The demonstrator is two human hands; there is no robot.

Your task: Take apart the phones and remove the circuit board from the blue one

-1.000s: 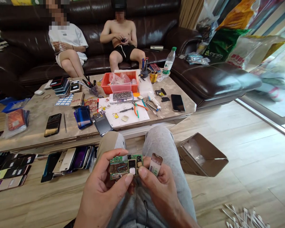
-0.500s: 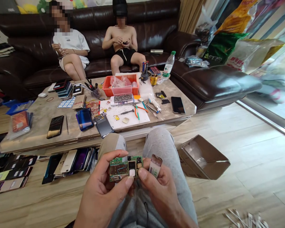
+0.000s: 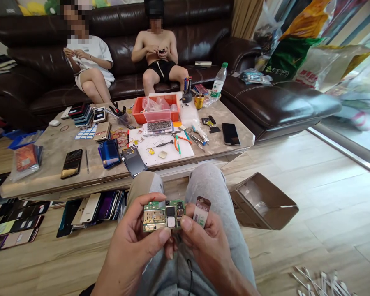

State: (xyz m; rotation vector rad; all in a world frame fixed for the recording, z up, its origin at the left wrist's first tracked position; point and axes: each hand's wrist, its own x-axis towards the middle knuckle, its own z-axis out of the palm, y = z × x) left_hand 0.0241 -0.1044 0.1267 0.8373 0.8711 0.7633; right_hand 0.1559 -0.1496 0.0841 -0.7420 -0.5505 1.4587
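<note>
A small green circuit board (image 3: 162, 215) with metal shields is held above my lap, over grey trousers (image 3: 203, 189). My left hand (image 3: 132, 250) grips its left side, thumb pressed on the lower edge. My right hand (image 3: 208, 244) pinches its right end with the thumb. The right fingers also hold a small pinkish tool (image 3: 201, 211) that sticks up beside the board. Both hands are closed.
A low table (image 3: 49, 150) ahead carries phones, a white work mat (image 3: 169, 154), pliers, an orange bin (image 3: 156, 107) and a water bottle (image 3: 218, 82). Phones lie stacked on the floor at left. An open cardboard box (image 3: 263, 201) sits at right. Two people sit on the dark sofa.
The board has tilted slightly and my thumbs have shifted along its lower edge. The view moved a little; the seated person at left raised their hands.
</note>
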